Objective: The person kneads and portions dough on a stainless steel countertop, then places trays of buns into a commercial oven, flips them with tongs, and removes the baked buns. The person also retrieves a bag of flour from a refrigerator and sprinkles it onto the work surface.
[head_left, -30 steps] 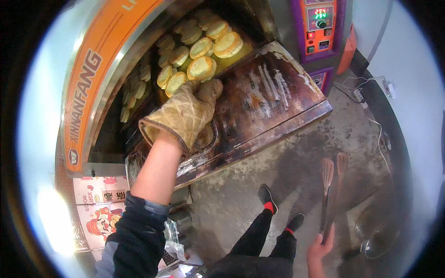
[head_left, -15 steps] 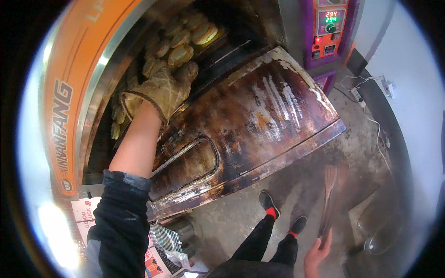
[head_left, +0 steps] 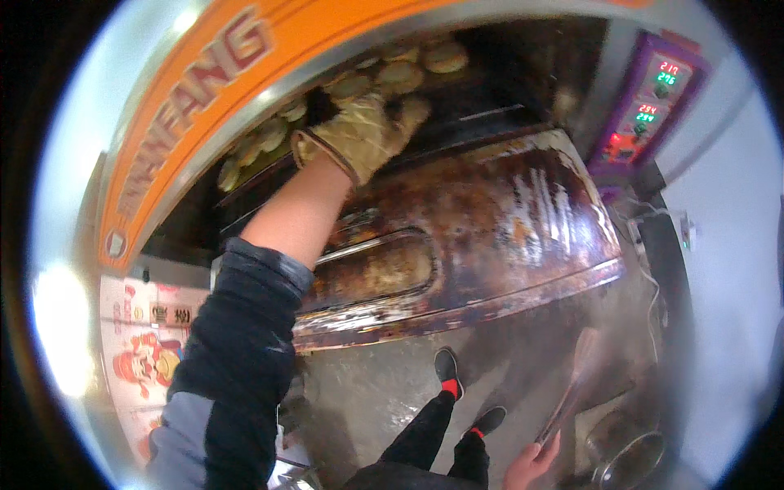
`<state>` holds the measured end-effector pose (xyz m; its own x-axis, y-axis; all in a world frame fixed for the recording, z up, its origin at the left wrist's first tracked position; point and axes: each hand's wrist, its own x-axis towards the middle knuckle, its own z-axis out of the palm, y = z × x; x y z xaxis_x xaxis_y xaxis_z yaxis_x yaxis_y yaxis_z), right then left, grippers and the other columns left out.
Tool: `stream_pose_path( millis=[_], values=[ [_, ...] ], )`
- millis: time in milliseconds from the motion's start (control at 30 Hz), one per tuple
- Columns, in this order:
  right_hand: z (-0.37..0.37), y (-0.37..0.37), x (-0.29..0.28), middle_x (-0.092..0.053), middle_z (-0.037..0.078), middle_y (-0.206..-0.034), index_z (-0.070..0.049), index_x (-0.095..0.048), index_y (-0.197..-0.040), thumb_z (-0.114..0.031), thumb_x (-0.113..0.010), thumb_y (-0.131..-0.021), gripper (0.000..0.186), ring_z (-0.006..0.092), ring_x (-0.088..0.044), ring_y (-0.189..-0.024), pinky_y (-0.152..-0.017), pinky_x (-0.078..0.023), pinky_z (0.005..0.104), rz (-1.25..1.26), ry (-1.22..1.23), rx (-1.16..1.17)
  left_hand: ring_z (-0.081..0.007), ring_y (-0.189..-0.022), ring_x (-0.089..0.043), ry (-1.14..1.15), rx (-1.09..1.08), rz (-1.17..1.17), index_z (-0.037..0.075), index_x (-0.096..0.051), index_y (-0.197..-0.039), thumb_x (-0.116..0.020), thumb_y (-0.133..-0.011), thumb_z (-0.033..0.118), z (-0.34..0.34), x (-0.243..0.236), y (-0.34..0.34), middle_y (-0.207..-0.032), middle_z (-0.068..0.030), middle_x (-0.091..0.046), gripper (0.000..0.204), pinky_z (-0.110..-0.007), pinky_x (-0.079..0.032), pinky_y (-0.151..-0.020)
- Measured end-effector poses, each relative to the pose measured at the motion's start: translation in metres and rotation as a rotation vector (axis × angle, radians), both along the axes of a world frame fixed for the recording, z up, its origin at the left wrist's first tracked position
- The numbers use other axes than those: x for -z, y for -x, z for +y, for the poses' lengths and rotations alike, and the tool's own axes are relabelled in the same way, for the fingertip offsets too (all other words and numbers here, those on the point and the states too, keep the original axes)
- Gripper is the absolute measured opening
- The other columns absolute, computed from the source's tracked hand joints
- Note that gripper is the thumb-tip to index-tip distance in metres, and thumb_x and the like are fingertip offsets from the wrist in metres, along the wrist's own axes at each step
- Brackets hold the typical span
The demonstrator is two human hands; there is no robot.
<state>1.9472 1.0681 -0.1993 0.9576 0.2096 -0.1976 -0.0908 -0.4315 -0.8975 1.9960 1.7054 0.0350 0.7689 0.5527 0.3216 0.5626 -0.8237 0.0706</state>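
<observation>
My left hand, in a thick tan oven glove (head_left: pixel 359 137), reaches into the open oven and closes at the front edge of a dark baking tray (head_left: pixel 249 189). Its fingertips are hidden, and the thumb part points to the right. Round, pale golden flatbreads (head_left: pixel 400 76) lie in rows on the tray behind the glove. At the lower right, my bare right hand (head_left: pixel 532 465) grips long, thin brown tongs (head_left: pixel 565 400), blurred, which point up and away over the floor.
The scorched oven door (head_left: pixel 506 220) hangs open below the glove. An orange panel (head_left: pixel 196 90) runs above the opening. A control panel with lit digits (head_left: pixel 649 110) stands at the right. A metal pot (head_left: pixel 629 453) and a printed carton (head_left: pixel 139 359) sit lower down.
The view has turned, so the oven and gloved hand appear farther right and higher. The glove stays at the tray's front. My right hand and the tongs have shifted a little left and lower.
</observation>
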Motion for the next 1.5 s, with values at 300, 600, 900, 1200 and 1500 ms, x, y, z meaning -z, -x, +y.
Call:
stream_pose_path(
  millis=[300,600,900,1200,1500],
  values=[
    [-0.005,0.013,-0.009,-0.064,0.017,-0.14,0.004,-0.057,-0.149,-0.015,-0.073,-0.104,0.051,0.0289,-0.06,-0.131,-0.113,-0.05,0.0448,0.17,0.093,-0.392,-0.0245,-0.156,-0.051,0.306,0.102,0.226,0.009,-0.047,-0.168,-0.063,-0.113,0.028,-0.187,-0.051,0.213,-0.173,-0.0113,-0.049,0.061,-0.04,-0.039,-0.133],
    [0.223,-0.067,0.034,-0.065,0.018,-0.112,-0.003,-0.061,-0.109,-0.003,-0.082,-0.084,0.033,0.0398,-0.065,-0.096,-0.084,-0.054,0.0546,-0.734,-0.168,-1.003,-0.0429,-0.149,-0.054,0.591,-0.286,-0.008,0.002,-0.058,-0.158,-0.077,-0.103,0.029,-0.294,0.042,0.347,-0.158,-0.026,-0.058,0.064,-0.049,-0.044,-0.126],
    [0.299,-0.098,0.022,-0.074,0.021,-0.116,-0.006,-0.071,-0.12,-0.029,-0.084,-0.096,0.035,0.0457,-0.069,-0.106,-0.096,-0.056,0.0593,-1.124,0.354,-1.451,-0.0423,-0.138,-0.061,0.314,-0.346,-0.064,0.009,-0.065,-0.15,-0.062,-0.104,0.02,-0.245,0.109,0.376,-0.144,-0.021,-0.068,0.047,-0.054,-0.045,-0.122],
    [0.3,-0.075,-0.056,-0.07,0.025,-0.141,-0.003,-0.073,-0.131,-0.043,-0.079,-0.1,0.051,0.047,-0.064,-0.134,-0.114,-0.053,0.0553,-0.98,0.567,-1.567,-0.0408,-0.121,-0.069,0.279,-0.202,0.036,0.005,-0.074,-0.124,-0.06,-0.104,0.023,-0.253,0.06,0.384,-0.123,-0.0228,-0.074,0.03,-0.052,-0.054,-0.105],
    [0.339,-0.121,-0.172,-0.068,0.021,-0.126,-0.002,-0.066,-0.099,-0.017,-0.085,-0.083,0.03,0.0418,-0.064,-0.118,-0.101,-0.051,0.0552,-1.262,-0.141,-1.44,-0.0425,-0.106,-0.071,0.312,-0.25,0.06,0.001,-0.077,-0.093,-0.074,-0.091,0.03,-0.22,-0.101,0.316,-0.101,-0.02,-0.076,0.029,-0.056,-0.056,-0.096]
  ],
)
